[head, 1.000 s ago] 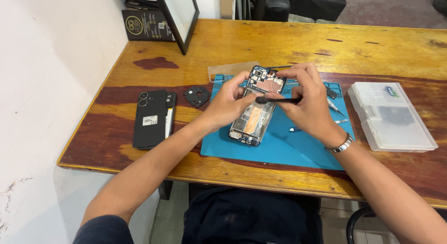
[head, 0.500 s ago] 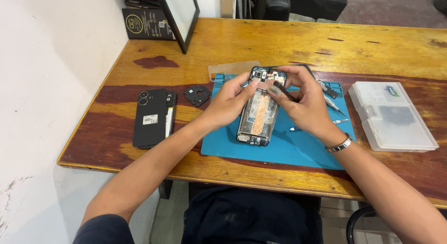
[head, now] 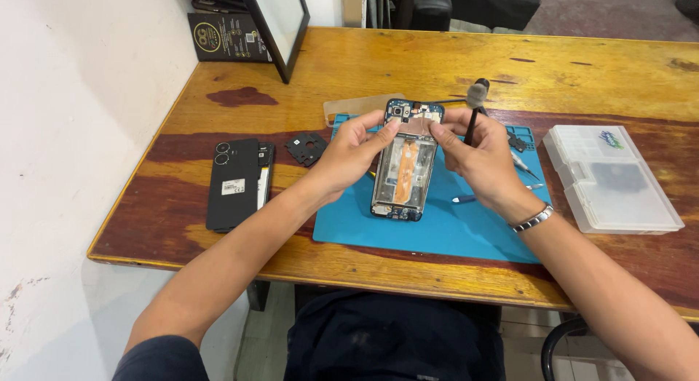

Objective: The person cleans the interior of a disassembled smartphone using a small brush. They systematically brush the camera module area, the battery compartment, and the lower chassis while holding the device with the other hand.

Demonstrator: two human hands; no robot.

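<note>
opened phone (head: pixel 403 163) pinched by left hand (head: pixel 349 154) and right hand (head: pixel 477 157) (screwdriver (head: pixel 473 113) tucked in right grip), over blue mat (head: pixel 437 232)

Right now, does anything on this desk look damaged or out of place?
Only the opened phone held by both hands: its back is off, insides exposed. The black back cover lies left of the blue mat. Nothing looks spilled.

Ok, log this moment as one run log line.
left hand: grips opened phone | right hand: grips phone, holds screwdriver | under: blue mat | left: back cover
</note>
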